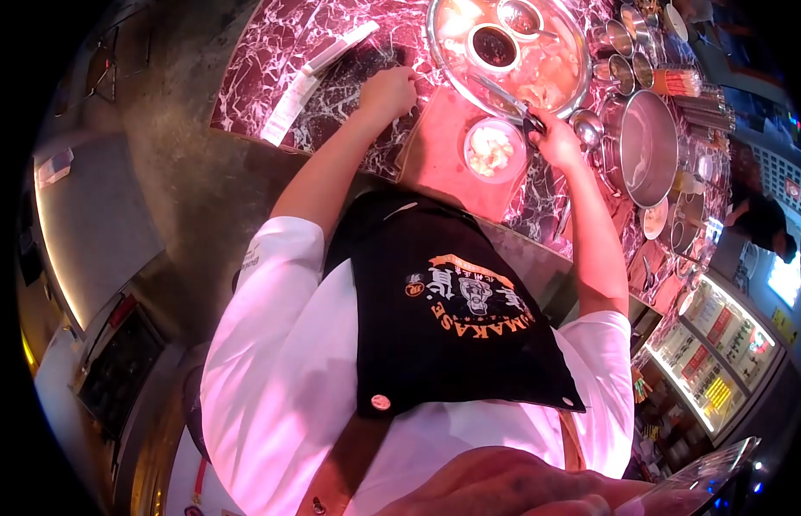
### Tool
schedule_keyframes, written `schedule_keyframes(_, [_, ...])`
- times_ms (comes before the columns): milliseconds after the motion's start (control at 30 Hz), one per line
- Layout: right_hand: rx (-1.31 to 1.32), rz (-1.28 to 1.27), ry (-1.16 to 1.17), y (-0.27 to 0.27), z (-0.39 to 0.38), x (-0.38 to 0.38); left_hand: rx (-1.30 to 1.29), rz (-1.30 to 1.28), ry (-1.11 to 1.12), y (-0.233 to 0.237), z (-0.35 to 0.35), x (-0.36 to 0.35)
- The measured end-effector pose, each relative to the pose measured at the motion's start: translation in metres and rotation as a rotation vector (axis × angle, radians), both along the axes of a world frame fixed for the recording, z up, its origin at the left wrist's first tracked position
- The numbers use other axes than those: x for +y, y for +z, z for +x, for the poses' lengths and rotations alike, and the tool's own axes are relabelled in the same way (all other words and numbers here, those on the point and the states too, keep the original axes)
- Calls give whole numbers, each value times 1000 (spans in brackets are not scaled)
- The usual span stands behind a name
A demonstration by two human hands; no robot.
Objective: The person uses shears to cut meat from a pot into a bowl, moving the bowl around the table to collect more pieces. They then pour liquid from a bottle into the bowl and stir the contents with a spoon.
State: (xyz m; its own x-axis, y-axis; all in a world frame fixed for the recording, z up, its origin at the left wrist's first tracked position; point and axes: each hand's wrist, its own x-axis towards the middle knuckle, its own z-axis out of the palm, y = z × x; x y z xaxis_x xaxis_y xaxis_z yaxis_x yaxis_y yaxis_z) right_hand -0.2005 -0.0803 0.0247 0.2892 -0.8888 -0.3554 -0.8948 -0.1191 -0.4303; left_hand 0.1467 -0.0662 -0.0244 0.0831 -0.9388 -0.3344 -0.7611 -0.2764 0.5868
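My right hand (pixel 554 142) is closed around the black handles of a pair of scissors (pixel 504 93). The blades point up and left over the rim of a large round metal tray (pixel 584 60) holding pale pieces of food. Two bowls stand in the tray, one with dark sauce (pixel 493 47). Just below the blades, a small white bowl (pixel 493 150) of pale yellowish chunks rests on a reddish board (pixel 435 138). My left hand (pixel 388 95) is curled into a fist on the marbled counter, left of the board, and no object shows in it.
A deep steel pot (pixel 646 146) stands right of my right arm, beside a ladle (pixel 587 127). Steel cups (pixel 620 73) and a bundle of sticks (pixel 678 82) crowd the far right. A long paper slip (pixel 289 107) lies at the counter's left. A lit display fridge (pixel 719 344) is at right.
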Motion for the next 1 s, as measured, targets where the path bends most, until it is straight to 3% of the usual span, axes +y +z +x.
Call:
schedule_keyframes(267, [-121, 98, -107, -22, -35, -3, -28, 52, -82, 9, -25, -2])
schedule_keyframes(433, [-191, 87, -107, -24, -49, -1, 74, 63, -65, -38, -49, -10])
schedule_keyframes(600, [-215, 136, -148, -8, -75, 8, 381, 12, 77, -64, -62, -1])
schedule_keyframes(733, [-372, 286, -329, -9, -92, 20, 565, 26, 188, -85, -72, 5])
schedule_keyframes(800, [-467, 592, -502, -13, -82, 21, 723, 145, 265, -94, -75, 4])
schedule_keyframes(933, [-635, 332, -353, -46, -59, 27, 758, 194, 281, -98, -79, 3])
schedule_keyframes(1000, [-535, 268, -339, -47, -69, 31, 585, 113, 181, -80, -79, 5])
